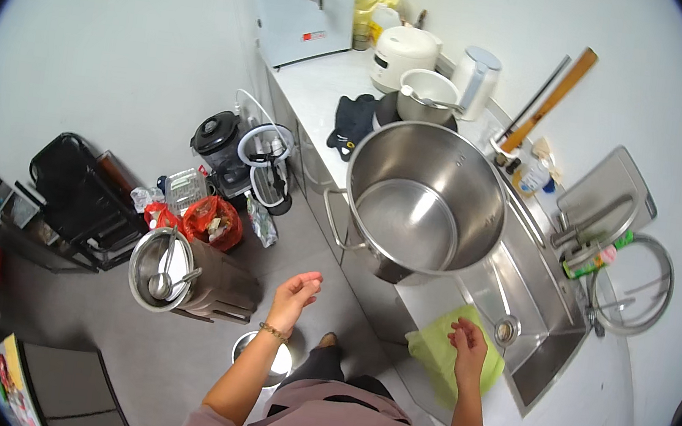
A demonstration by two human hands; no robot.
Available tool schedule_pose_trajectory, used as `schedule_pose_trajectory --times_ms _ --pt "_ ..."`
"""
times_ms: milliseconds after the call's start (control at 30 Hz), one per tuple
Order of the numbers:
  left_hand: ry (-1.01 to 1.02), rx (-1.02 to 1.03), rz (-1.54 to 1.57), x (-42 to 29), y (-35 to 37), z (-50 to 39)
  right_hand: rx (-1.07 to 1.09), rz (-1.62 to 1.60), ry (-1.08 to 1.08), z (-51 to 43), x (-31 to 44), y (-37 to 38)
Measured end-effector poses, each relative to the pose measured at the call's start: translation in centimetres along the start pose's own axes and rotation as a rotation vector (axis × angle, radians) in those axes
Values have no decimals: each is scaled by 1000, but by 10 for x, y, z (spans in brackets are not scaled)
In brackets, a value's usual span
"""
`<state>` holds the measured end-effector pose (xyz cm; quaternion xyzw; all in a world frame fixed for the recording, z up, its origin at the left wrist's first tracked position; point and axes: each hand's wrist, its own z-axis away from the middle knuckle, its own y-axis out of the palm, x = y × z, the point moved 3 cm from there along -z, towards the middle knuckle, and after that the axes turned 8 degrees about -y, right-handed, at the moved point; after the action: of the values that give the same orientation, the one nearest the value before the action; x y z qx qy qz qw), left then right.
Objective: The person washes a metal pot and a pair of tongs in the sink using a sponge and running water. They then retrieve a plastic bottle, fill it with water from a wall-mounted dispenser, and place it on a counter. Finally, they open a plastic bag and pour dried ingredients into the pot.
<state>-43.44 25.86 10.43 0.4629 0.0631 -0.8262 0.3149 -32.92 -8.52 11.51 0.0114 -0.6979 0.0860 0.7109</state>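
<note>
A large, empty stainless steel stockpot stands upright beside the sink, with one loop handle towards the left. My left hand, with a beaded bracelet at the wrist, is in the air below and left of the pot. Its fingers are loosely curled, with nothing seen in them. My right hand hovers over or rests at a light green cloth that hangs on the counter's front edge by the sink; contact cannot be told. The right fingers are bent and hold nothing visible.
Behind the pot are a metal bowl, a white rice cooker, a kettle and a dark cat-shaped mitt. A faucet and coiled hose stand at the sink. A tall brown bin with a metal pot and ladle on top stands on the floor.
</note>
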Motion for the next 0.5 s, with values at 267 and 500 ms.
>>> schedule_pose_trajectory --times_ms 267,500 --pt "134 -39 -30 24 17 -27 211 93 102 -11 -27 5" --pt "-89 -310 197 128 7 81 85 -36 -32 -99 -1 -13"
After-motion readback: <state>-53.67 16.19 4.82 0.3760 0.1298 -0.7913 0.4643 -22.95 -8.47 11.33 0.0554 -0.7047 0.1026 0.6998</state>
